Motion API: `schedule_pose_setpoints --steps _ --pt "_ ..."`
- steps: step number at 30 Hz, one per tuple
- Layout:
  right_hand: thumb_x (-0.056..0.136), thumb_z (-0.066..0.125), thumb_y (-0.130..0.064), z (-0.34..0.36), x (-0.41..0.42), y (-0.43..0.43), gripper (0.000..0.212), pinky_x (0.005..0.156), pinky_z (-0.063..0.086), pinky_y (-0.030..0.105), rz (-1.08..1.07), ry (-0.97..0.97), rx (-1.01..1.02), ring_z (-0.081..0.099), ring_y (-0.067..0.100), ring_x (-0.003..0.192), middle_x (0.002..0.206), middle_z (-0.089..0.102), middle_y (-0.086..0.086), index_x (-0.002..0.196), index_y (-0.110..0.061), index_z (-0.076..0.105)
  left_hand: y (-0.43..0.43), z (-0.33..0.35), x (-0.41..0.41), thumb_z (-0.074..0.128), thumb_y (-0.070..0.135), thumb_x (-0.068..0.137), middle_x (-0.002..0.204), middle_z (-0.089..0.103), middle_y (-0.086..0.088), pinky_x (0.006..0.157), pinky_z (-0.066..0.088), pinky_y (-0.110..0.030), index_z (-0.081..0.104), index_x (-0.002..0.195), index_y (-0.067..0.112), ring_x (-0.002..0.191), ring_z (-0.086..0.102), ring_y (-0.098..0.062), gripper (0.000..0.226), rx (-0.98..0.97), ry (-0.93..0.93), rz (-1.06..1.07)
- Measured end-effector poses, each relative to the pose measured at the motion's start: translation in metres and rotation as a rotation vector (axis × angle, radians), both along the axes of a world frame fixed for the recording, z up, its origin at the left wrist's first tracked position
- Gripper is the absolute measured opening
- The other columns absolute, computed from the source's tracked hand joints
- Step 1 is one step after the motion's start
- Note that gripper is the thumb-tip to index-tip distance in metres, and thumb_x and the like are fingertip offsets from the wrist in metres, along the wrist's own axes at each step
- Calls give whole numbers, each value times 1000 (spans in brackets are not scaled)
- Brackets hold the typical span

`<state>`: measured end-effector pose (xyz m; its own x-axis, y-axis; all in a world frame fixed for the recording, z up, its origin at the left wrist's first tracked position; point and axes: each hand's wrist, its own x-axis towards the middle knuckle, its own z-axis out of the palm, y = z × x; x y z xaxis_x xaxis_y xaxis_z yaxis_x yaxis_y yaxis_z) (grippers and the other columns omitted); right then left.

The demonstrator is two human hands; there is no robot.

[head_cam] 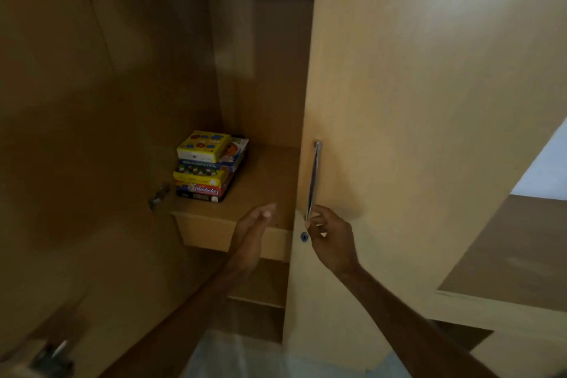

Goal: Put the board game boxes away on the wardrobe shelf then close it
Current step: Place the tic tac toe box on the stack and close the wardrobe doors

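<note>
The board game boxes [210, 167] lie in one stack on the wardrobe shelf [267, 184], at its far left side. The left hand [251, 230] reaches over the near edge of the shelf with fingers straight, holding nothing. The right hand [329, 239] curls its fingers round the lower end of the metal handle [314, 178] on the right door [414, 101], which stands open.

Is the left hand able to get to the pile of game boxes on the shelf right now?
Probably yes. The left hand hovers open at the front edge of the shelf, and the stack of game boxes sits further in with only bare shelf between them; nothing blocks the way.
</note>
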<state>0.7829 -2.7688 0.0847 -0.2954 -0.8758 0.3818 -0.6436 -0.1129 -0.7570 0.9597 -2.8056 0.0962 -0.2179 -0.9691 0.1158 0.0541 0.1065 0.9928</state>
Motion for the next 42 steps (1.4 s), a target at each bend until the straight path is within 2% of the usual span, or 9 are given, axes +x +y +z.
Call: schedule_pose_setpoints --steps 4,11,14,19,24,27,34,39,42 --pt "87 62 -15 -17 45 21 37 80 53 19 146 2 50 66 3 85 91 72 -12 124 -23 60 48 -32 73 55 48 83 113 71 5 94 49 -22 69 111 20 110 64 -10 42 -94 -51 165" --pt "90 60 -23 -36 183 33 34 79 49 10 540 -52 186 60 -12 86 90 67 -21 122 -34 57 139 -54 210 52 31 94 113 70 10 94 48 -25 67 116 21 109 63 -5 29 -102 -197 605" --pt "89 59 -16 -33 251 41 37 81 53 24 696 -127 217 62 -7 85 88 68 -16 124 -26 59 178 -42 259 52 27 98 109 70 8 84 50 -25 66 115 20 97 65 -4 23 -115 -242 825" --pt "89 62 -21 -6 330 52 37 79 55 25 871 -126 145 63 -1 87 93 67 -14 125 -23 59 206 -4 318 49 32 98 121 64 9 86 45 -18 60 123 20 110 59 -2 30 -209 -347 1051" --pt "89 63 -33 24 364 53 37 80 57 24 872 -108 103 63 4 94 106 67 -13 126 -29 57 169 42 338 44 31 102 126 61 6 90 48 -18 53 132 18 114 58 -7 34 -197 -376 937" --pt "89 65 -33 31 362 53 38 79 58 25 855 -93 92 62 4 93 108 66 -14 126 -30 56 159 46 330 41 31 102 117 62 4 80 48 -16 55 123 18 108 61 -14 28 -162 -304 954" --pt "84 70 -34 22 317 67 40 79 57 23 837 -178 164 62 5 101 109 65 -15 122 -29 59 177 38 304 37 25 104 109 70 7 85 56 -24 65 115 21 100 67 -13 30 -253 -255 839" --pt "73 78 -44 22 286 86 58 86 53 26 734 -221 156 58 5 105 117 61 -15 125 -28 57 168 38 282 53 18 98 103 72 5 85 57 -31 69 110 20 99 67 -15 20 -291 -255 728" --pt "70 76 -52 21 266 92 55 88 56 31 644 -222 67 62 2 102 112 67 -15 117 -30 61 150 41 259 60 17 94 104 73 4 86 58 -35 70 112 17 99 68 -14 21 -306 -320 604"
